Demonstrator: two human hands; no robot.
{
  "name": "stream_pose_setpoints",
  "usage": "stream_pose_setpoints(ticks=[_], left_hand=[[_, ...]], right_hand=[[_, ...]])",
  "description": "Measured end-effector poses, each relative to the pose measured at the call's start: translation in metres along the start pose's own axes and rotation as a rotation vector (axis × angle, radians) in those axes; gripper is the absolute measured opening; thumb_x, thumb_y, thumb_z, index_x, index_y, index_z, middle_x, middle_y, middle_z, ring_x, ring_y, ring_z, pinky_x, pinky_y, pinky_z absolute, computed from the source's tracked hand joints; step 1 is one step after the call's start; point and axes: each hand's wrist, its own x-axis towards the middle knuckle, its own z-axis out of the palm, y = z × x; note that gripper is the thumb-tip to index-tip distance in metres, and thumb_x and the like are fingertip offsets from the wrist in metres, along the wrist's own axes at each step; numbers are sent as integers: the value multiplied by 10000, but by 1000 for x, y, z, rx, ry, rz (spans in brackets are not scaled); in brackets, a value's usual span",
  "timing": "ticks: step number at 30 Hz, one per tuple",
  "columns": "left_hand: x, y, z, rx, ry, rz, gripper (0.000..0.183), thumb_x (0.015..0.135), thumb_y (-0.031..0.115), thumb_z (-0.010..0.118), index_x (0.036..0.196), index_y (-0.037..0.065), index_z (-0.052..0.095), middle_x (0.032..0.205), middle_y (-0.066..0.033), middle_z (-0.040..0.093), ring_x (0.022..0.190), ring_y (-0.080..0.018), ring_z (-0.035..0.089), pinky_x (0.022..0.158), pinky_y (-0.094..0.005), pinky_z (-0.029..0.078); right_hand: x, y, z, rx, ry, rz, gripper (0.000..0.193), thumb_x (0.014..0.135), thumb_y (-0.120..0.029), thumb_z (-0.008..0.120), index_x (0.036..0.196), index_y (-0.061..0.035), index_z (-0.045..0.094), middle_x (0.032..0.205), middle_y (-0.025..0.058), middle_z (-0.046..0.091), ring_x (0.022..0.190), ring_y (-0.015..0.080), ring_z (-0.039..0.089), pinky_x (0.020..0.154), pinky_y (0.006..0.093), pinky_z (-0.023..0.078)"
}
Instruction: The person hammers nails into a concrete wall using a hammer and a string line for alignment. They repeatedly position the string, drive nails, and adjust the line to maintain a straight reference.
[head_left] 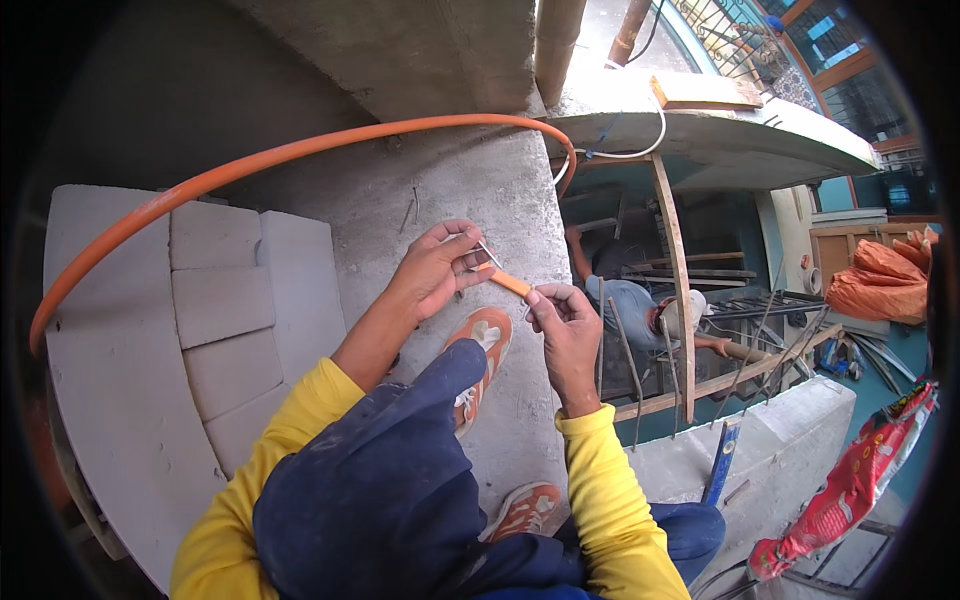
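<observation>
My left hand (440, 268) is closed in a pinch around the near end of a short, slim orange piece (510, 283). A thin silvery strip (490, 253) juts out between its fingers; I cannot tell whether the two are joined. The other end of the orange piece is pinched between the thumb and fingers of my right hand (566, 325). Both hands are held above the concrete ledge (515, 400), over my orange shoe (484, 350). My fingers partly cover the orange piece, so its exact kind does not show.
A thick orange hose (300, 148) arches over the ledge. Pale blocks (222, 300) are stacked at left. Below the ledge's right edge, a person (640, 315) works among wooden battens (672, 270) and upright metal rods. A blue spirit level (722, 460) leans on the concrete wall.
</observation>
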Motion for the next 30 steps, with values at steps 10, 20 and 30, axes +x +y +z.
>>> stream_pose_setpoints(ticks=[10, 20, 30], left_hand=[[-5, -12, 2, 12, -66, -2, 190, 997, 114, 701, 1157, 95, 601, 1059, -66, 681, 1012, -212, 699, 983, -455, 597], [-7, -27, 8, 21, -104, -40, 177, 1002, 113, 694, 1156, 102, 606, 1057, -67, 690, 1016, -215, 716, 998, -468, 582], [-9, -27, 15, 33, -81, -35, 161, 1008, 130, 690, 1144, 98, 609, 1068, -73, 688, 1046, -217, 707, 1002, -466, 581]], right_hand=[[-1, 0, 14, 103, 1, -25, 202, 959, -61, 755, 1118, 41, 682, 930, 81, 745, 779, 91, 685, 682, 209, 520], [-2, 6, 7, 99, 0, -9, 211, 977, -66, 731, 1148, 38, 664, 974, 96, 757, 799, 100, 690, 692, 217, 517], [-5, 5, 2, 156, -10, 9, 262, 984, -49, 709, 1209, 42, 608, 999, 104, 761, 815, 95, 669, 719, 214, 498]])
